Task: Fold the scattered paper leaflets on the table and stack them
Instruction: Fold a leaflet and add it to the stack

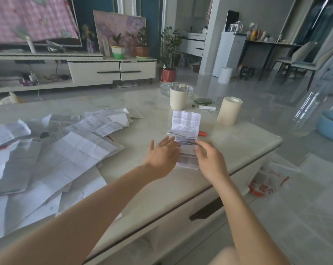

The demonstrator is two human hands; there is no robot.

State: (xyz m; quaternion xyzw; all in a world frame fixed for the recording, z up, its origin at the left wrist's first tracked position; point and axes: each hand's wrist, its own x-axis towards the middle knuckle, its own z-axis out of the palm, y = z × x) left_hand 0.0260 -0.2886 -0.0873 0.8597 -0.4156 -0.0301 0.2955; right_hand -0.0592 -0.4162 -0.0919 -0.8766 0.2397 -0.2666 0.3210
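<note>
Right hand [209, 159] pinches leaflet [186, 121] (left hand [161, 157] flat beside it).

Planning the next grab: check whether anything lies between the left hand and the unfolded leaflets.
Nothing visible: only bare table lies between the left hand and the unfolded leaflets. The right hand pinches the folded leaflet.

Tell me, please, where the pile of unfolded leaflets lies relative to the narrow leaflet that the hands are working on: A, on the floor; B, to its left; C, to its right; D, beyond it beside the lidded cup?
B: the unfolded leaflets spread over the left part of the table, while the left hand and right hand handle the narrow leaflet nearer its right edge.
</note>
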